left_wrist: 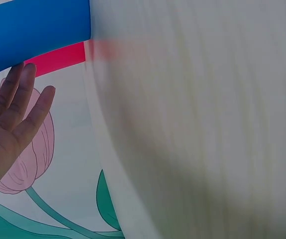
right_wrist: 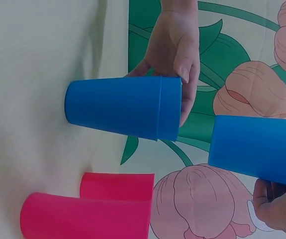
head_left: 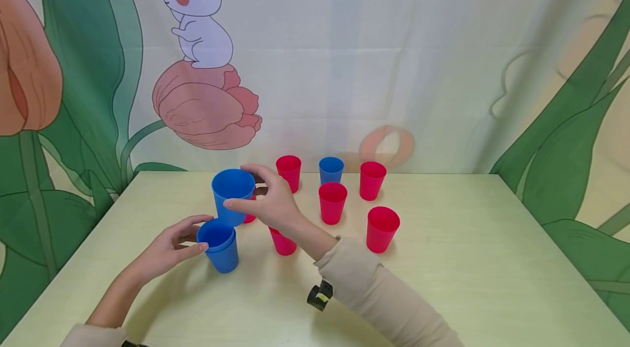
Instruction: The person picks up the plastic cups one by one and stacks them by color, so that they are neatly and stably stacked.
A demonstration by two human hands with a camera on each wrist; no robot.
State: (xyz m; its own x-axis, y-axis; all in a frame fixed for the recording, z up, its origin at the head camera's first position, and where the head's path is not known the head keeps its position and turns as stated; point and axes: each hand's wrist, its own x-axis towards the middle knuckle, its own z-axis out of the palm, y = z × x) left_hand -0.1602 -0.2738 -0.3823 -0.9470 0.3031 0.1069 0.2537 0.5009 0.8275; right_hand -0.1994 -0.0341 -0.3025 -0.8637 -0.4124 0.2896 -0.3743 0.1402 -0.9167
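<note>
My left hand holds two nested blue cups, thumb at the near side of the rim and fingers round the far side. The right wrist view shows this upright stack low over the table, its two rims one just above the other. Above it, my right hand grips another blue cup near its rim between thumb and fingers. This cup is apart from the stack in the right wrist view. A red cup stands beside the stack, partly hidden by my right hand.
More red cups stand upright, among them a middle one, a right front one and two at the back. Between those back ones is a blue cup. Behind the table hangs a printed curtain.
</note>
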